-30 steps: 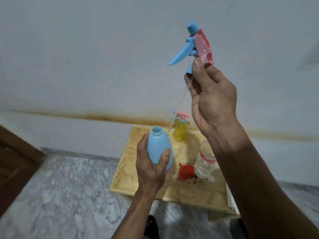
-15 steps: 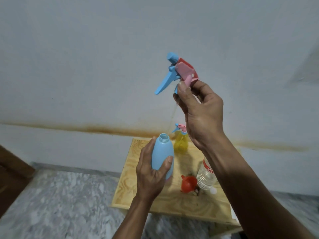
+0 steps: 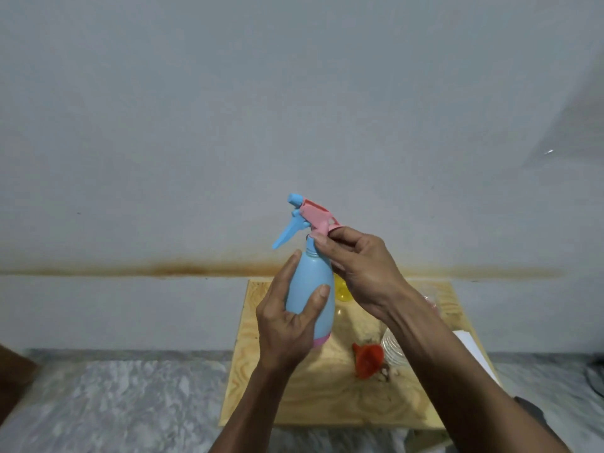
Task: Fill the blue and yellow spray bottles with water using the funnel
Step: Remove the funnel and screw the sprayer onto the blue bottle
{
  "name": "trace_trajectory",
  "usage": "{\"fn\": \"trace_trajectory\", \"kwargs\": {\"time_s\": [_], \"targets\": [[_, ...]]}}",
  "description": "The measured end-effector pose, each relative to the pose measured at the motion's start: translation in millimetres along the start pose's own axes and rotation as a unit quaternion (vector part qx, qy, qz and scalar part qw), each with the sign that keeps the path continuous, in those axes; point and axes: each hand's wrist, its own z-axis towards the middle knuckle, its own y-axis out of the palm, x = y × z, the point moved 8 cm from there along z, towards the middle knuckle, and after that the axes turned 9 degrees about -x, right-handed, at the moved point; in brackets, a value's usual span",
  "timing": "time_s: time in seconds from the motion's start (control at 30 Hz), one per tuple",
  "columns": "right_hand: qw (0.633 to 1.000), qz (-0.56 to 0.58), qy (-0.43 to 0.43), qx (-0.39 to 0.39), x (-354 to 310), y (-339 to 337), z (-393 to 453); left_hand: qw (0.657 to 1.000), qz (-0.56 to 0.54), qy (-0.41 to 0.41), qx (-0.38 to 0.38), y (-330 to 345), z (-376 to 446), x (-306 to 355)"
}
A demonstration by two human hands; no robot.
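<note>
Left hand (image 3: pixel 287 325) wrapped around blue bottle (image 3: pixel 310 289), held in the air over the table (image 3: pixel 313 397). Right hand (image 3: pixel 356 273) pinched on spray head (image 3: pixel 307 217) at the neck. Judgement: head is being seated; keep it square to the neck, turn collar gently. Bottle axis near upright, nozzle toward the wall, trigger hanging left. Funnel (image 3: pixel 367 358) lies on the table right of bottle; yellow bottle (image 3: pixel 343 291) behind it

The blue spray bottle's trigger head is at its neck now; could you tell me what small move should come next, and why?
Probably twist the collar tight. The right hand pinches the trigger head at the neck of the blue bottle, which the left hand grips upright; threads show below it.
</note>
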Motion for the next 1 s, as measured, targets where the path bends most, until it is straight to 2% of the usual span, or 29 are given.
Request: {"fn": "trace_trajectory", "kwargs": {"time_s": [0.3,0.43,0.6,1.0], "targets": [[1.0,0.012,-0.008,0.011,5.9,-5.7,-2.0,0.998,-0.051,-0.016,-0.032,4.7,8.8,-4.6],[1.0,0.02,0.0,-0.001,1.3,-7.2,-2.1,0.998,-0.047,-0.018,-0.031,8.0,12.8,-2.6],[0.999,0.026,-0.018,0.034,1.3,-14.4,-1.8,0.999,-0.032,-0.015,-0.031,12.1,18.5,-1.7],[0.999,-0.007,-0.024,0.047,3.4,-19.9,-2.0,0.999,-0.03,-0.023,-0.03,19.7,26.1,-3.8]]}}
